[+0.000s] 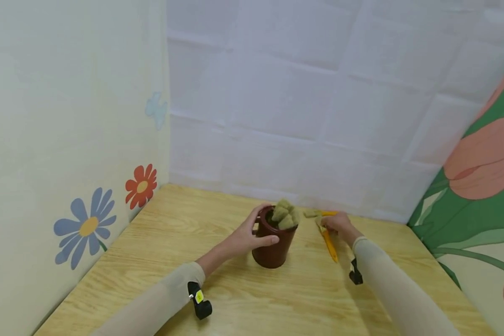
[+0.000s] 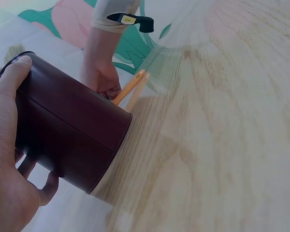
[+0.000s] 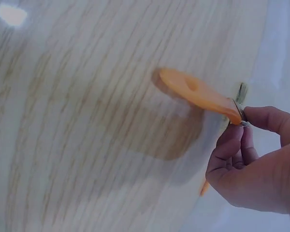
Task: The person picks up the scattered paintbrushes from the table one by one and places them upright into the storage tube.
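Observation:
A dark brown cylindrical holder [image 1: 273,252] stands on the table with several pale bristle brush heads [image 1: 283,215] sticking out of its top. My left hand [image 1: 248,237] grips it from the left, thumb across the near side and fingers behind, as the left wrist view also shows. To the right, my right hand [image 1: 340,222] pinches a paintbrush [image 3: 198,94] near the base of its bristles. Its orange handle slants toward the near side of the table. A second paintbrush [image 1: 312,213] lies behind that hand, close to the back wall, its orange handle partly hidden.
The wood-grain table [image 1: 218,298] meets a white creased sheet [image 1: 277,116] at the back. On the left rises a pale wall [image 1: 67,140] with painted flowers; a green panel with pink tulips [image 1: 487,163] stands at the right. Each wrist wears a black camera mount [image 1: 200,303].

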A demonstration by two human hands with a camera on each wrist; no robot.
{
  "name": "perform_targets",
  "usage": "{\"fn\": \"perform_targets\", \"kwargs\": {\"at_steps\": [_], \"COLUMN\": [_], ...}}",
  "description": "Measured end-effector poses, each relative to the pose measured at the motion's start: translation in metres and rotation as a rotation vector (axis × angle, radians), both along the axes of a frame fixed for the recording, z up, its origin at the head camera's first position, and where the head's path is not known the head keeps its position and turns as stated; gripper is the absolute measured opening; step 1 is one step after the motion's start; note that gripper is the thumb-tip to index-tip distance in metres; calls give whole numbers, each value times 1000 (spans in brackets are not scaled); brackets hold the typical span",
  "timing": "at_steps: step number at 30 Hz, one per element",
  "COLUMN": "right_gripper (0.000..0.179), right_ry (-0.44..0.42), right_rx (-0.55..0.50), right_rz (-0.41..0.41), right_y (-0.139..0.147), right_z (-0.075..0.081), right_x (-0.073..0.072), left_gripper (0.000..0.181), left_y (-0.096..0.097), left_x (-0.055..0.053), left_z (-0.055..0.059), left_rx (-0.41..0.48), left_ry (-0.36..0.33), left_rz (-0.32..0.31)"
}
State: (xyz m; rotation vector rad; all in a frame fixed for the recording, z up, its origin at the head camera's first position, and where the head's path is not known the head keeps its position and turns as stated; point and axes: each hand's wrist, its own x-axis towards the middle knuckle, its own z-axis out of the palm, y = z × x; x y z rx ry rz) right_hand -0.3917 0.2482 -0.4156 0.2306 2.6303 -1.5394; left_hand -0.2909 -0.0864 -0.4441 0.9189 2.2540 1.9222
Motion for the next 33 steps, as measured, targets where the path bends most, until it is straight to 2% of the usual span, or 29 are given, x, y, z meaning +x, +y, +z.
{"fn": "perform_targets", "kwargs": {"at_steps": [6, 12, 20, 23, 26, 31, 33], "right_gripper": [8, 29, 34, 37, 40, 18, 18], "right_ry": [31, 77, 111, 116, 94, 39, 27], "right_rx": [-52, -14, -9, -81, -197, -448, -564], "right_rz": [72, 154, 261, 310, 361, 433, 480], "right_y": [1, -2, -10, -14, -18, -26, -31], "right_z": [16, 34, 55, 66, 79, 100, 110], "right_x": [4, 11, 27, 37, 46, 56, 61], "left_gripper": [91, 93, 87, 85, 89, 94, 94], "left_y": [-1, -3, -1, 0, 0, -1, -1], "left_x": [1, 1, 3, 3, 1, 0, 1], "left_z": [3, 4, 0, -1, 0, 3, 3], "left_rx": [-2, 1, 15, 16, 9, -3, -5], "left_ry": [-7, -5, -2, -8, -23, -42, -40], "left_rz": [7, 6, 8, 8, 2, -15, -17]}}
